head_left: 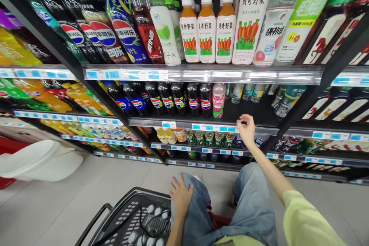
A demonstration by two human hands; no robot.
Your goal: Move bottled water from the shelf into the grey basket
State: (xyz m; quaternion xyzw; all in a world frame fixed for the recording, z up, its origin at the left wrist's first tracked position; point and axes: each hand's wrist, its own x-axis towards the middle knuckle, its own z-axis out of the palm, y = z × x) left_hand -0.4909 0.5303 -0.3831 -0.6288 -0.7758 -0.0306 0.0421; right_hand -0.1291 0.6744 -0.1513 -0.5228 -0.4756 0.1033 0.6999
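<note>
My right hand (pixel 246 128) reaches out to the front edge of the second shelf (pixel 253 127), fingers loosely curled, holding nothing I can see. It hovers just below an empty stretch of that shelf, right of a pink bottle (pixel 218 100) and a row of dark cola bottles (pixel 178 98). My left hand (pixel 181 196) rests flat on my left knee in blue jeans, fingers spread. A black shopping basket (pixel 129 219) sits on the floor by that knee.
Drink shelves fill the view: carrot-juice bottles (pixel 206 27) and cola bottles on the top shelf, green cans (pixel 209 138) on a lower one. A white and red object (pixel 37 161) sits on the tiled floor at left.
</note>
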